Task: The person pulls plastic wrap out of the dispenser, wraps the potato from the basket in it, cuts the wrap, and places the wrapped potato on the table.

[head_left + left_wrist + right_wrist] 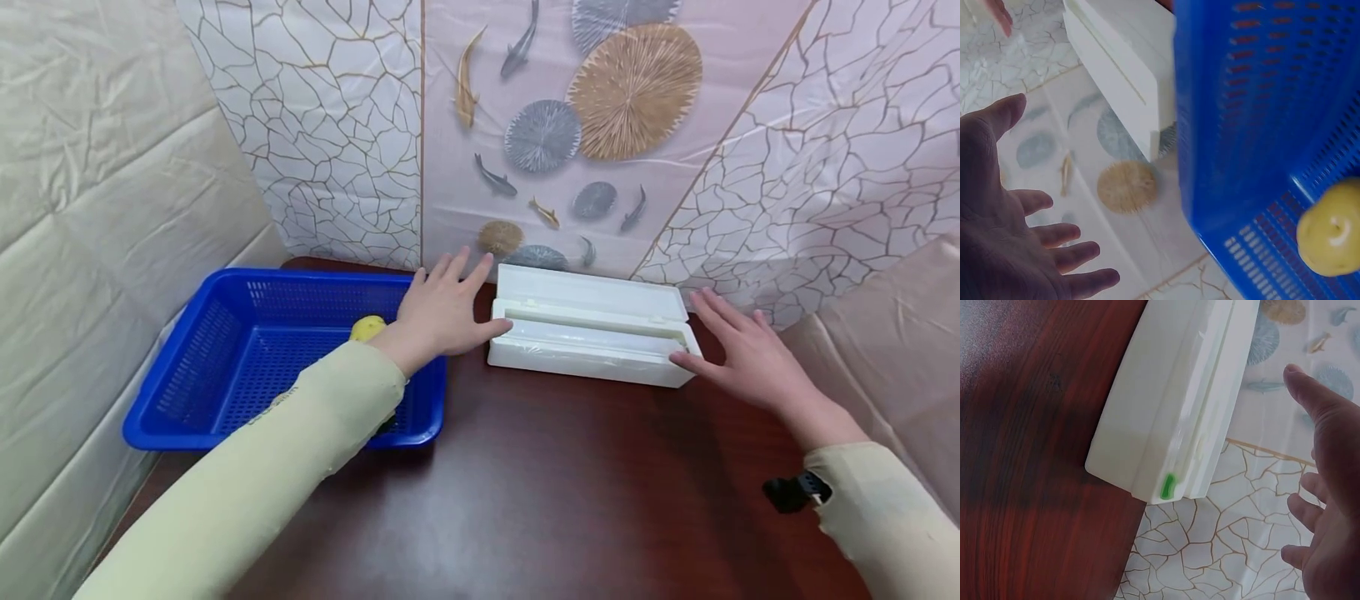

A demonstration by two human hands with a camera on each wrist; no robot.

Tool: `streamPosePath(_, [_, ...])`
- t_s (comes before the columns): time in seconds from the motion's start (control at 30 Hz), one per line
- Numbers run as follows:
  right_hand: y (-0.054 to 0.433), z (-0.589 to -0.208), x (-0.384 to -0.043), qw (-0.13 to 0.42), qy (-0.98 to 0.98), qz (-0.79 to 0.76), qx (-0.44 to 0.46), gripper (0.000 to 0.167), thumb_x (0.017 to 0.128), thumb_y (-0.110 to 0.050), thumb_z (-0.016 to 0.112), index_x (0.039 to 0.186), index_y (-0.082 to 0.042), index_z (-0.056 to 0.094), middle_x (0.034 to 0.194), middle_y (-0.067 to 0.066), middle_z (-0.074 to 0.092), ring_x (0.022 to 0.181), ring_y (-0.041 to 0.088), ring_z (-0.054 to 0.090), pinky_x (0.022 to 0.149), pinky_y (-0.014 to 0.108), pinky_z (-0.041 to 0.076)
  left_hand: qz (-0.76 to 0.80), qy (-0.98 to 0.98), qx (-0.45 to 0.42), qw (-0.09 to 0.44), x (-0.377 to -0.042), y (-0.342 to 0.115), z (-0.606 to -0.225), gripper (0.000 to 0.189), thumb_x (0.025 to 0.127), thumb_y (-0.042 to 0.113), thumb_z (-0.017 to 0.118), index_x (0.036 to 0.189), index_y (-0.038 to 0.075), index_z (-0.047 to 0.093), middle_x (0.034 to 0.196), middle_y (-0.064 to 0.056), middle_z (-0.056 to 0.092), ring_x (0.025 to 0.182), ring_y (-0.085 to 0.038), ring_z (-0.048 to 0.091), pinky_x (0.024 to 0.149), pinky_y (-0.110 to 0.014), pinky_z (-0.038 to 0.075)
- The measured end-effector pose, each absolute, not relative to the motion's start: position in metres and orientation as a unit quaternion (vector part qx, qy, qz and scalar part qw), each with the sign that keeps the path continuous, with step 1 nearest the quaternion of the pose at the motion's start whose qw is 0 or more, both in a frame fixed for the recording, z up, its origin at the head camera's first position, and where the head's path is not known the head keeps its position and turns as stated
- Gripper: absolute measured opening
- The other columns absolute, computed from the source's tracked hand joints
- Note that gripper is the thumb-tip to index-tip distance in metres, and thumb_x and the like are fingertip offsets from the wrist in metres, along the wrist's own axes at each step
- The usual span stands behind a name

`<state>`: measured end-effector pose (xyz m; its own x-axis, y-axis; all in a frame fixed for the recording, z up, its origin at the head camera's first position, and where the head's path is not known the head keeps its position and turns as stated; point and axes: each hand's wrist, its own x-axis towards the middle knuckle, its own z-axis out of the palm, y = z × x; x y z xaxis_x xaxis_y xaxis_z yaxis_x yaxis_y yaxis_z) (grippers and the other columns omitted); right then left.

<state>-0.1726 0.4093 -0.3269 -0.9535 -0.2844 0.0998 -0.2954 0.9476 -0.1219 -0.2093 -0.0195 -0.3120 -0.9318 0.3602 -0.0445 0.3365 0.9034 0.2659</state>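
Observation:
A long white cling film dispenser [585, 362] lies near the back of the table, its lid [592, 292] raised against the patterned backdrop. Inside it shows a pale roll of film [592, 335]. My left hand [444, 312], fingers spread, hovers by the dispenser's left end, the thumb overlapping that corner in the head view. At the other end is my right hand [757, 362], also spread, its thumb over the right corner. Both wrist views show the palms holding nothing. A small green piece [1168, 486] sits on one end of the dispenser in the right wrist view.
On the left stands a blue plastic basket [138, 417] with slotted walls. A yellow round fruit [1334, 228] lies in it, partly hidden by my left arm in the head view. Dark red-brown wood forms the table [570, 492]. Patterned cloth [337, 125] hangs behind.

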Motion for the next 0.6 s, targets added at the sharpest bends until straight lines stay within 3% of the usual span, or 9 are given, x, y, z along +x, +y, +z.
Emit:
streamPosePath(0.13, [0.406, -0.329, -0.174, 0.042, -0.984, 0.068, 0.159, 0.099, 0.094, -0.049, 0.079, 0.169, -0.009, 0.029, 0.173, 0.024, 0.026, 0.153, 0.050, 0.034, 0.127, 0.068, 0.009, 0.114, 0.973, 0.195, 0.045, -0.209, -0.005, -0.313, 0.097, 0.100, 0.071, 0.056, 0.173, 0.025, 0.012, 0.180, -0.011, 0.009, 0.165, -0.035, 0.013, 0.130, -0.058, 0.017])
streamPosePath(0.3, [0.403, -0.338, -0.177, 0.050, -0.981, 0.060, 0.180, 0.100, 0.093, -0.046, 0.081, 0.169, -0.008, 0.030, 0.171, 0.026, 0.030, 0.148, 0.053, 0.041, 0.125, 0.070, 0.015, 0.078, 0.971, 0.218, 0.053, -0.210, 0.014, -0.317, 0.097, 0.101, 0.070, 0.057, 0.173, 0.023, 0.012, 0.179, -0.013, 0.011, 0.164, -0.036, 0.015, 0.130, -0.056, 0.019])
streamPosePath(0.6, [0.400, -0.363, -0.182, 0.078, -0.972, 0.065, 0.212, 0.096, 0.089, -0.037, 0.087, 0.165, -0.006, 0.038, 0.165, 0.028, 0.039, 0.142, 0.054, 0.048, 0.127, 0.065, 0.019, -0.008, 0.967, 0.249, 0.052, -0.209, 0.051, -0.331, 0.089, 0.103, 0.061, 0.060, 0.172, 0.022, 0.021, 0.175, -0.013, 0.027, 0.160, -0.033, 0.028, 0.127, -0.051, 0.028])
